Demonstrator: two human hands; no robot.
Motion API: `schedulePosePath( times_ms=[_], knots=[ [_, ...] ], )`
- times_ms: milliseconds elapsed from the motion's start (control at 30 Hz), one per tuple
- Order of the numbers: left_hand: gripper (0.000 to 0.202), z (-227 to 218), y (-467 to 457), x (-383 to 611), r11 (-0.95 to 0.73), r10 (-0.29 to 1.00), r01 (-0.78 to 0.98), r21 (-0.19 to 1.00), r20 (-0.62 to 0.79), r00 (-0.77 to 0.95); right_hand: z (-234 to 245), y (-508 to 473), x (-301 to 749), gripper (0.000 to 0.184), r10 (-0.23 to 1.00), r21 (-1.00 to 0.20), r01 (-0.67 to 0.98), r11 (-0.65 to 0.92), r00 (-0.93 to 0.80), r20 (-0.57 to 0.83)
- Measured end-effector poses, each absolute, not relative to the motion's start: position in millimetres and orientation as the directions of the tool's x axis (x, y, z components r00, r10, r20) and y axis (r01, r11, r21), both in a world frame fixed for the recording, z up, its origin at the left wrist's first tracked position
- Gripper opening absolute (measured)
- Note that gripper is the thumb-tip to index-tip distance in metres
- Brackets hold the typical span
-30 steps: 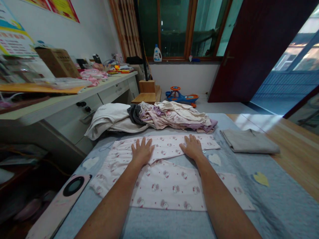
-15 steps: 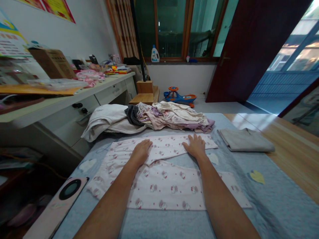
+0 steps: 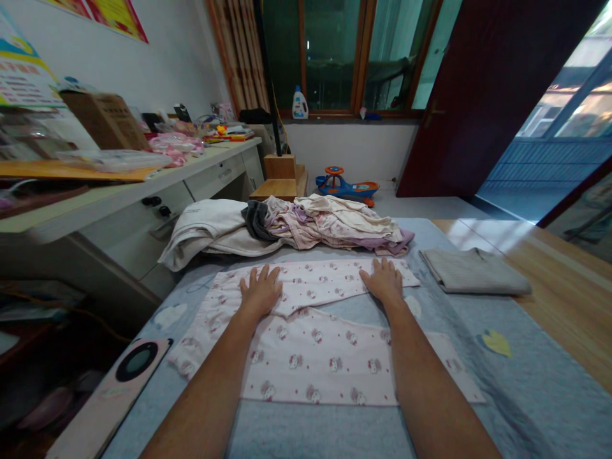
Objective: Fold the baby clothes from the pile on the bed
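Observation:
A pair of pale pink pajama pants (image 3: 315,363) printed with cartoon cats lies spread on the light blue bedding, waistband to the left and legs to the right. My left hand (image 3: 261,292) rests on the upper leg close to the waist, fingers spread. Farther right on that same leg, near its cuff, my right hand (image 3: 384,280) lies palm down with its fingers apart. Neither hand grips the cloth. My right forearm covers part of the lower leg, and my left forearm hides part of the waist area.
Behind the pants sits a heap of rumpled clothes (image 3: 329,223) beside a cream garment (image 3: 205,226). A folded grey garment (image 3: 473,271) lies at the right. At the left bed edge is a pink phone-like object (image 3: 109,395), next to a cluttered desk (image 3: 205,185).
My left hand has slid left along the upper leg and its fingers have spread. My right hand has shifted slightly right, toward the cuff. The pants lie almost the same.

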State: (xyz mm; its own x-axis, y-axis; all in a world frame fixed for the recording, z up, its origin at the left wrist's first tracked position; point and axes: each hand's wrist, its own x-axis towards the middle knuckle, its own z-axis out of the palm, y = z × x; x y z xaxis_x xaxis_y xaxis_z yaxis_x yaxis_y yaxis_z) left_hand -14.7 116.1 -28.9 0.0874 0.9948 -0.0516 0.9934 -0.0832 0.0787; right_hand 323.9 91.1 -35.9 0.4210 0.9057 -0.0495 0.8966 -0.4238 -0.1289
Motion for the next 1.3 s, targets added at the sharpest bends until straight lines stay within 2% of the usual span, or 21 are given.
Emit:
schedulePosePath(
  times_ms=[200, 400, 500, 600, 667, 733, 833, 933, 1067, 1167, 1300],
  knots=[
    [0.067, -28, 119, -26, 0.010, 0.997, 0.995, 0.100, -0.077, -0.002, -38, 90, 319, 0.069, 0.894, -0.117, 0.888, -0.445, 0.449, 0.005],
    [0.064, -26, 120, -28, -0.007, 0.998, 0.992, 0.125, -0.060, 0.015, -38, 91, 315, 0.055, 0.957, -0.113, 0.956, -0.271, 0.280, 0.078],
    [0.049, -18, 121, -41, -0.040, 0.998, 0.995, 0.093, 0.048, 0.035, -38, 90, 315, 0.054, 0.964, -0.111, 0.962, -0.250, 0.258, 0.064],
    [0.048, -9, 125, -71, 0.084, 0.975, 0.995, 0.057, 0.199, -0.094, -37, 89, 315, 0.055, 0.961, -0.103, 0.959, -0.265, 0.272, 0.056],
    [0.051, -5, 129, -95, 0.194, 0.968, 0.980, 0.051, 0.150, -0.200, -37, 89, 314, 0.054, 0.960, -0.102, 0.958, -0.269, 0.275, 0.055],
    [0.058, -5, 133, -118, 0.339, 0.940, 0.939, 0.062, 0.012, -0.340, -37, 89, 314, 0.053, 0.960, -0.103, 0.958, -0.268, 0.275, 0.055],
    [0.064, -7, 139, -140, 0.392, 0.917, 0.916, 0.088, -0.117, -0.382, -37, 89, 313, 0.053, 0.961, -0.103, 0.959, -0.265, 0.271, 0.056],
    [0.052, -10, 141, -143, 0.324, 0.945, 0.939, 0.111, -0.083, -0.316, -37, 88, 312, 0.052, 0.960, -0.105, 0.959, -0.265, 0.272, 0.069],
    [0.029, -7, 135, -133, 0.130, 0.991, 0.974, 0.185, -0.018, -0.129, -38, 87, 311, 0.052, 0.957, -0.117, 0.956, -0.268, 0.279, 0.084],
    [0.031, -4, 130, -128, 0.139, 0.989, 0.969, 0.202, 0.023, -0.147, -38, 86, 312, 0.052, 0.959, -0.133, 0.958, -0.254, 0.267, 0.095],
    [0.039, -5, 125, -127, 0.170, 0.984, 0.976, 0.136, 0.028, -0.175, -38, 87, 312, 0.053, 0.965, -0.151, 0.962, -0.230, 0.245, 0.094]
  ],
)
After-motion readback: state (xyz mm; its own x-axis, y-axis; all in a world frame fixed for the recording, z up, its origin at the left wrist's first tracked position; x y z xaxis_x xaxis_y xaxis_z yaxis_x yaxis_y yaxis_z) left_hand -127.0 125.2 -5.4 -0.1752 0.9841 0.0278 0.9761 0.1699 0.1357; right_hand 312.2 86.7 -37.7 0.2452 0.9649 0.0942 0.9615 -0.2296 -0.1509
